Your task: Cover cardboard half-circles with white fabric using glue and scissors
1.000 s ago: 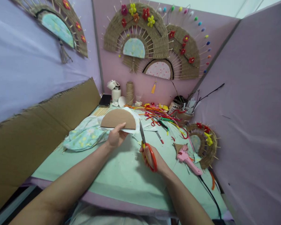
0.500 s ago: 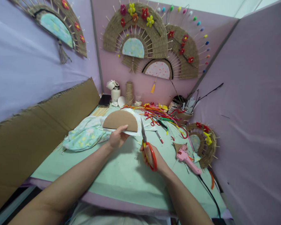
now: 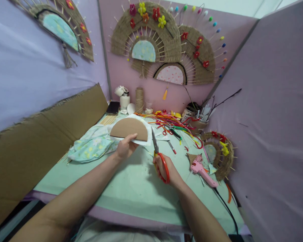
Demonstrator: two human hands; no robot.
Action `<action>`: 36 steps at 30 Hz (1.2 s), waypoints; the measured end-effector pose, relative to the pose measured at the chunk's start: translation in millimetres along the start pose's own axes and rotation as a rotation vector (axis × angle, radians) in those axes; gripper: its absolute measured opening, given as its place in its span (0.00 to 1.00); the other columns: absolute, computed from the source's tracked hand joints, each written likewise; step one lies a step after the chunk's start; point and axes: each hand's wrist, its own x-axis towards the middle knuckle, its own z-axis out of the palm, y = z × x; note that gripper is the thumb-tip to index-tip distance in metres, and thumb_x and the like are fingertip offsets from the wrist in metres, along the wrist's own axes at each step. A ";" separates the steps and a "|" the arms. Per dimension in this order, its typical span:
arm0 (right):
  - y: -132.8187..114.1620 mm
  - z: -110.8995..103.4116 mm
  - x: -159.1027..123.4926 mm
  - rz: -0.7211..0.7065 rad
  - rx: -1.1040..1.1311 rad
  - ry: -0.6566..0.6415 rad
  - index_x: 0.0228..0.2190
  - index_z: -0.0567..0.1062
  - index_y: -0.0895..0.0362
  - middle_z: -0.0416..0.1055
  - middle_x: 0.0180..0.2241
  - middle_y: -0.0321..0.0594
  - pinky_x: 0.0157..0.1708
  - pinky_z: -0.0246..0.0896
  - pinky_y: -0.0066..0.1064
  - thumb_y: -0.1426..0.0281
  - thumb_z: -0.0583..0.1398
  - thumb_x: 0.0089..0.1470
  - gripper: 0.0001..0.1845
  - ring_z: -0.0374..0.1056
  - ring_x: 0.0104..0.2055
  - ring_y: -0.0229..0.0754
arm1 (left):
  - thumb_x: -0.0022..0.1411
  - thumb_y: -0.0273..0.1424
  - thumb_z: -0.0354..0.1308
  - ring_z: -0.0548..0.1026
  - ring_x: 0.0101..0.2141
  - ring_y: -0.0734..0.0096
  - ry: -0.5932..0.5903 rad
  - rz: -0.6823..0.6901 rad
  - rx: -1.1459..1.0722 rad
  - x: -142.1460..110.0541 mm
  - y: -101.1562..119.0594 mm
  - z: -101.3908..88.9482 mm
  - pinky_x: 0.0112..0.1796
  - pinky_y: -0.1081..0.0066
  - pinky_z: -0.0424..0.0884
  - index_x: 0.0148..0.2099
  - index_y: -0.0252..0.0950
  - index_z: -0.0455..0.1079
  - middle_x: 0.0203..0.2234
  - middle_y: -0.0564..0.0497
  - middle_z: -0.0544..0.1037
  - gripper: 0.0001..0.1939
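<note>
My left hand (image 3: 127, 146) grips a half-round piece of brown cardboard (image 3: 129, 128) by its straight lower edge, thumb on top. White-backed fabric (image 3: 149, 133) lies under the cardboard and sticks out as a border around it. In my right hand (image 3: 168, 170) is a pair of scissors (image 3: 164, 168) with red and yellow handles. Their blades point up and away, just right of the fabric's edge, and look apart from it. Crumpled green floral cloth (image 3: 92, 148) lies on the table left of my left hand.
A pink glue gun (image 3: 203, 172) with a black cord lies at the right, near a small twine fan (image 3: 226, 154). Behind are colourful pipe cleaners (image 3: 166, 118), pliers (image 3: 175, 133), a twine spool (image 3: 139, 100) and a phone (image 3: 113, 107). A cardboard sheet (image 3: 53, 134) stands along the left.
The cardboard and fabric have shifted very slightly left and up in my left hand. The scissors and right hand stay almost where they were.
</note>
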 end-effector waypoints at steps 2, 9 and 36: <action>-0.3 -0.3 -0.3 -0.015 -0.009 -0.015 0.31 0.66 0.57 0.54 0.15 0.26 0.08 0.48 0.22 0.37 0.48 0.50 0.34 0.52 0.11 0.31 | 0.50 0.20 0.58 0.77 0.31 0.70 -0.009 -0.009 0.006 -0.1 1.3 -0.3 0.36 0.71 0.71 0.47 0.32 0.73 0.29 0.52 0.81 0.19; -0.3 -1.6 0.5 -0.097 -0.001 -0.085 0.33 0.65 0.57 0.55 0.18 0.28 0.11 0.51 0.24 0.34 0.45 0.46 0.38 0.53 0.13 0.31 | 0.49 0.19 0.57 0.77 0.29 0.67 -0.030 -0.100 0.037 -1.7 3.1 -0.4 0.35 0.68 0.72 0.47 0.30 0.73 0.28 0.50 0.80 0.21; -1.3 -3.3 0.5 -0.130 0.016 -0.066 0.34 0.65 0.56 0.56 0.18 0.28 0.13 0.52 0.24 0.34 0.44 0.48 0.38 0.54 0.15 0.32 | 0.48 0.20 0.60 0.78 0.33 0.61 -0.102 -0.119 0.108 0.3 -0.5 -8.0 0.41 0.61 0.73 0.48 0.34 0.74 0.29 0.49 0.81 0.22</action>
